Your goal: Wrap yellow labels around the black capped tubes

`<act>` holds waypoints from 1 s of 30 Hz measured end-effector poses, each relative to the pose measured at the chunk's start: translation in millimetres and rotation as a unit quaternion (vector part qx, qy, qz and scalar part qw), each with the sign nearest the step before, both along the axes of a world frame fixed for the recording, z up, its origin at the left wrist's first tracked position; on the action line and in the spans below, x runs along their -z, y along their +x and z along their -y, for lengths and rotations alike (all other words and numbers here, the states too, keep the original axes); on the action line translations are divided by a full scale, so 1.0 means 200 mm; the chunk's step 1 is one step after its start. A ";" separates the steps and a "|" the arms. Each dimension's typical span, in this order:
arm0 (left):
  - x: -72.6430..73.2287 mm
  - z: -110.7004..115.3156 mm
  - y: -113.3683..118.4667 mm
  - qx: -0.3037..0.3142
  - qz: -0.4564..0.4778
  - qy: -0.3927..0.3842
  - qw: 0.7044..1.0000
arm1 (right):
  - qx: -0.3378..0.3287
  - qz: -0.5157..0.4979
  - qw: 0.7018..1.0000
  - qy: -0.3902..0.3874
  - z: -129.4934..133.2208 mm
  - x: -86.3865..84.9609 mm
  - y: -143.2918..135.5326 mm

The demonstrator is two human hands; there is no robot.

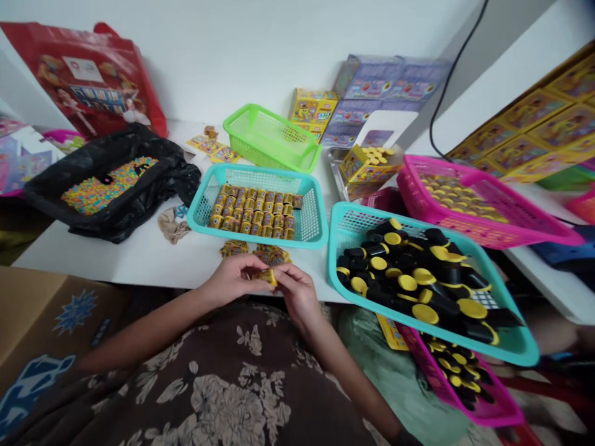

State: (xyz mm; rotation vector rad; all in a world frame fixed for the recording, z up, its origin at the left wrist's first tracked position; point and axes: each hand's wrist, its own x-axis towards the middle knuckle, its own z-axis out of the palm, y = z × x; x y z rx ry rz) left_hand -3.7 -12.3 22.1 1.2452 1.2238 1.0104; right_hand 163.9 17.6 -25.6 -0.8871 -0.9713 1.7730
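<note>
Near the table's front edge, my left hand and my right hand are closed from both sides on a small canister with a yellow printed label. Fingers cover much of it. Just beyond them lie small piles of printed labels. Behind these, a turquoise basket bears rows of small yellow-labelled canisters lying on their sides. To the right, a larger turquoise basket is heaped with black canisters with yellow lids.
A black-lined tub of colourful pellets stands left, with a red bag behind. A green basket, stacked boxes and a pink basket are at the back. Another pink basket sits below the table, right.
</note>
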 end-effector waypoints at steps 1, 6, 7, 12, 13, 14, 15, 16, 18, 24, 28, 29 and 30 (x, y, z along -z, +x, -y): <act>-0.03 -0.01 0.00 0.030 -0.035 0.011 0.999 | -0.005 -0.013 1.000 -0.019 0.00 -0.01 0.00; -0.22 -0.19 0.03 0.068 -0.046 -0.001 0.997 | 0.014 -0.013 0.999 -0.033 0.02 -0.02 0.06; -0.26 -0.26 0.05 0.059 -0.042 -0.005 0.997 | 0.024 -0.002 0.999 -0.029 0.02 -0.01 0.07; -0.30 -0.72 0.22 0.034 -0.104 -0.042 0.993 | 0.029 0.043 0.999 -0.008 0.05 0.03 0.14; -0.27 -0.81 0.26 0.023 -0.131 -0.047 0.990 | 0.027 0.051 0.998 -0.001 0.05 0.04 0.15; -0.24 -0.89 0.29 0.005 -0.167 -0.049 0.985 | 0.026 0.056 0.998 0.004 0.05 0.04 0.16; -0.20 -0.96 0.33 -0.013 -0.212 -0.043 0.976 | 0.029 0.059 0.998 0.006 0.05 0.05 0.17; -0.17 -1.03 0.36 -0.016 -0.263 -0.030 0.964 | 0.032 0.059 0.998 0.007 0.05 0.05 0.17; -0.11 -1.12 0.40 0.002 -0.362 -0.014 0.932 | 0.035 0.060 0.998 0.006 0.05 0.06 0.19; -0.09 -1.19 0.41 0.026 -0.446 0.013 0.895 | 0.015 0.071 0.997 0.019 0.04 0.10 0.20; -0.11 -1.16 0.38 0.033 -0.469 0.063 0.880 | 0.005 0.071 0.997 0.025 0.03 0.13 0.19; -0.10 -1.16 0.38 0.036 -0.472 0.075 0.878 | 0.004 0.074 0.997 0.028 0.03 0.13 0.19; -0.10 -1.15 0.38 0.038 -0.473 0.084 0.876 | 0.005 0.079 0.996 0.031 0.03 0.13 0.18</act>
